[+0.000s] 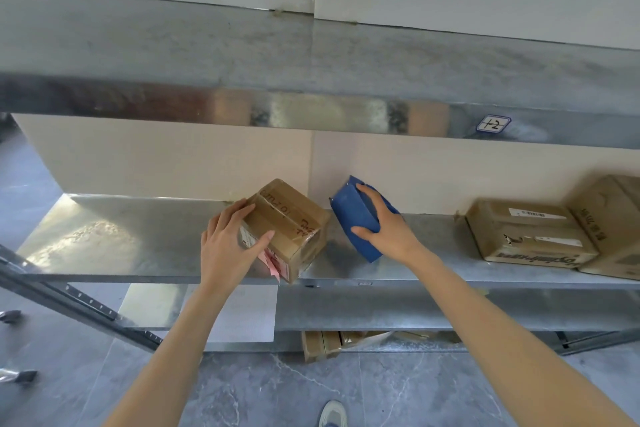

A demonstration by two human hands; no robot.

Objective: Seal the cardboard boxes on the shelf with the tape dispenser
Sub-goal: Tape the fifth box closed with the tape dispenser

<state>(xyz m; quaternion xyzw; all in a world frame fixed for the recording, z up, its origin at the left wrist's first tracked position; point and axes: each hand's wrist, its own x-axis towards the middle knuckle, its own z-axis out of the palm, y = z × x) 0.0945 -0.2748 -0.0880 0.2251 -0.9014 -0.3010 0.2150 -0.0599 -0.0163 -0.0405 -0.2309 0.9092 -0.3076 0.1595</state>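
While my left hand (pixel 228 243) grips the small brown cardboard box (pixel 289 225) at the centre of the frame, fingers over its far left edge and thumb pressed on the top face, my right hand (pixel 388 222) is clasped round the blue plastic tape dispenser (pixel 356 218) just to the right of it. Both sit on the grey metal shelf (pixel 121 236), the box close to the front lip with one corner turned towards me. Dispenser and box are near each other but apart, with a strip of bare shelf between them.

What the next move hangs on, as I judge it, is the angle between them. The box lies skewed, its long axis running from upper left to lower right of the frame, and what looks like the top seam follows that line. The dispenser's length runs steeply from top to bottom of the frame, so it would need to come leftwards and turn to meet that seam. My right hand is the nearer one for that; the left is placed to steady the box.

My fingers cover the middle of the dispenser, so I cannot see the roll or tell which end carries the blade. A glossy band on the box top may be tape already laid, but I cannot be sure. Two more brown cardboard boxes (pixel 530 232) at the right edge are blurred, the outer one cut off by the frame
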